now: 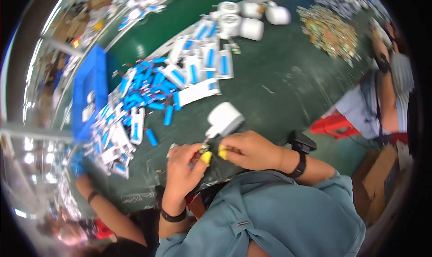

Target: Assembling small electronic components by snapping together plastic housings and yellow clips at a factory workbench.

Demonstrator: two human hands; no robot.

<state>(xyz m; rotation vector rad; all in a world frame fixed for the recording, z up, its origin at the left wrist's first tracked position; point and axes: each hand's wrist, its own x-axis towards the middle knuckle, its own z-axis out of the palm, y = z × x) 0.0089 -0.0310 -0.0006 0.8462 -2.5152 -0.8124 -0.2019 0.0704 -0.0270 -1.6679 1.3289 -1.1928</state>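
At the left edge of the dark green bench [279, 90] stands a blue plastic bin [90, 90]. Beside it spreads a loose heap of blue cylindrical battery cells [148, 83], mixed with flat white plastic holders [204, 61], some already fitted with a blue cell; this pile looks large, so by my judgement much stock remains unworked.

At the near edge, the left hand [182, 167], a yellow rubber cot on its thumb, pinches a small part with thin wires; it is too small to tell what exactly. Just right of it, the right hand [249, 149], also with a yellow cot on a fingertip, closes on the same small part. A white rounded plastic housing [223, 118] sits touching the fingers, just above them, apparently joined to the part by the wires. I judge this one unit to be mid-assembly, not yet closed up.

Toward the far edge stand several white round plastic housings [245, 20], and at the far right corner lies a heap of small greenish-gold circuit boards [330, 29].
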